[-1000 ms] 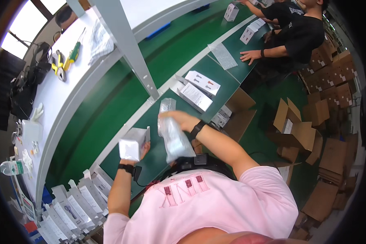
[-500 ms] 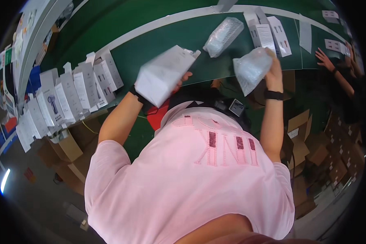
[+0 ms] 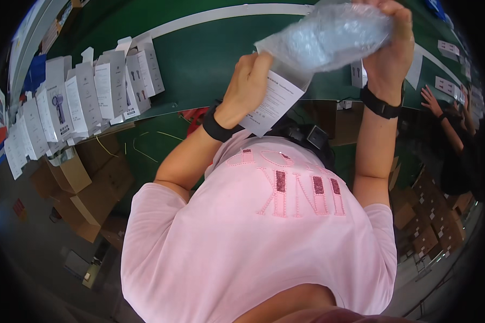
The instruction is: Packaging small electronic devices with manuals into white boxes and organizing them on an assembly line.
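Over the green table, my right hand [image 3: 392, 59] is closed around one end of a bubble-wrapped packet [image 3: 328, 40]. A pale bluish thing shows inside the wrap, but its kind cannot be made out. My left hand [image 3: 248, 86] grips a white printed carton [image 3: 276, 102] close to my body. The packet's left end lies over the upper part of that carton, beside my left fingertips. Whether the packet's end is inside the carton or only in front of it cannot be told. Both wrists wear black bands.
Several white cartons [image 3: 110, 89] stand in a row along the table [image 3: 199, 54] at left, some with flaps up. Brown cardboard boxes [image 3: 86, 188] lie on the floor at left, more [image 3: 431, 215] at right. At far right, a co-worker's hand [image 3: 430, 99] rests near small white cartons [image 3: 448, 86].
The packet in my right hand has risen and moved over the carton. My left hand has shifted right and turned the carton, its printed side now facing me.
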Motion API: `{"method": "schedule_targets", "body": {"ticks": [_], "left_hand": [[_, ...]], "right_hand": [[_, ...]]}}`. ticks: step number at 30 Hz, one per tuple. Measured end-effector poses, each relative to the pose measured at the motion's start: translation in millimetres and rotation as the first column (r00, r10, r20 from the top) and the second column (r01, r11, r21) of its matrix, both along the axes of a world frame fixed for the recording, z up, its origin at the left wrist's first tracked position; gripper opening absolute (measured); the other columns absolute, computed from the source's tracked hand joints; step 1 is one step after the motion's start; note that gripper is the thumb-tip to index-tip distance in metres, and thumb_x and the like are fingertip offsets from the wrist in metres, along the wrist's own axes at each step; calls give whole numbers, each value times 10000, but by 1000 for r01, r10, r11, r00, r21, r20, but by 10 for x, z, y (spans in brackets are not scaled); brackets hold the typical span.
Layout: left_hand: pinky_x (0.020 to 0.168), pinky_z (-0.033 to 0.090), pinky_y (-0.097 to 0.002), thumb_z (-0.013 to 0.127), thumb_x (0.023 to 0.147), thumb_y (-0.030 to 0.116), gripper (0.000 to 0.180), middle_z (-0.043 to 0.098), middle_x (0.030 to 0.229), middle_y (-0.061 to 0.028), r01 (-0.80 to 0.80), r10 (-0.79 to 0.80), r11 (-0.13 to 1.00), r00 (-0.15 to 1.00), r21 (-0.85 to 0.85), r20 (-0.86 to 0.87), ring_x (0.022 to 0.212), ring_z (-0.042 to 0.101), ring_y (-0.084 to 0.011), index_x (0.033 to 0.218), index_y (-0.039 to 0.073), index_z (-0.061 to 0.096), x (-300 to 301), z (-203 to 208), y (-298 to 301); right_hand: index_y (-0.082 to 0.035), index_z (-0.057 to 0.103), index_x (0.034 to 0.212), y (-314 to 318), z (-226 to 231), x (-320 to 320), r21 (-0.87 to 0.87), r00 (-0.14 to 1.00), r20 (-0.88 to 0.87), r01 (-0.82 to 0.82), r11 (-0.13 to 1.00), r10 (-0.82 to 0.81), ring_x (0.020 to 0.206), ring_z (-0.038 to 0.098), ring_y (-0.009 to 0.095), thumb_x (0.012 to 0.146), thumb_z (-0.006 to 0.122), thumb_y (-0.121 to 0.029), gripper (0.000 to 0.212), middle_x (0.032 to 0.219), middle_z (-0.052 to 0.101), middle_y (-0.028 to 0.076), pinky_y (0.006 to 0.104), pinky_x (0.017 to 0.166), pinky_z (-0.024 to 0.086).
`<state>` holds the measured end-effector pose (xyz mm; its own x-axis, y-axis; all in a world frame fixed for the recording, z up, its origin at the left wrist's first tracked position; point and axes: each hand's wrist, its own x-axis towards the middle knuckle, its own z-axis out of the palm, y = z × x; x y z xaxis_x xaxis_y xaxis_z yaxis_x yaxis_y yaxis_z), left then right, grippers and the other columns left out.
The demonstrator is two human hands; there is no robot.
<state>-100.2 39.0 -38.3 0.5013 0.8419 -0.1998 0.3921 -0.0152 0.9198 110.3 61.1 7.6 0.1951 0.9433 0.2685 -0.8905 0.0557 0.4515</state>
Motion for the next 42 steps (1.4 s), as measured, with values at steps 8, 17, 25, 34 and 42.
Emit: {"method": "schedule_targets", "body": {"ticks": [8,17,25,34,42], "left_hand": [[683,451,-388,360,941,307,498,590,732,-251,9,12,988,990,-153,139,671,574,-328,1057,-108,609,-144,199,-10],[649,437,-348,374,936,278,477,544,653,-201,-171,157,985,911,3,380,618,526,-212,1129,-98,595,-267,35,-103],[721,439,-288,376,945,235,463,609,828,-100,-183,168,983,926,14,337,756,520,-145,1271,-37,560,-556,-112,153],[916,414,-301,284,991,242,489,627,1146,-127,-578,581,806,734,-126,353,1038,554,-164,1328,-33,507,-1327,-371,321],[780,404,-269,379,1017,408,566,603,946,-75,-441,463,881,880,-173,111,830,477,-120,1346,-44,465,-1119,-330,291]], "right_hand": [[-57,511,816,-102,246,-180,73,543,819,221,972,-185,761,534,193,936,597,-363,340,827,519,88,303,665,456],[-43,555,1150,-246,16,-258,-12,-293,956,-118,993,-23,1110,538,259,959,542,-250,282,1217,556,129,385,994,403],[12,636,1050,-88,56,-867,198,-855,410,-257,946,-318,1058,575,342,793,642,-31,261,1192,605,152,397,904,459],[-61,602,1218,70,-1233,-419,-93,-982,158,95,991,108,1076,617,274,828,705,-191,425,1143,649,149,388,914,492],[-68,552,1238,-401,-2148,-747,-143,-984,37,168,975,175,952,639,322,738,742,-160,543,1048,648,177,401,784,518]]}}
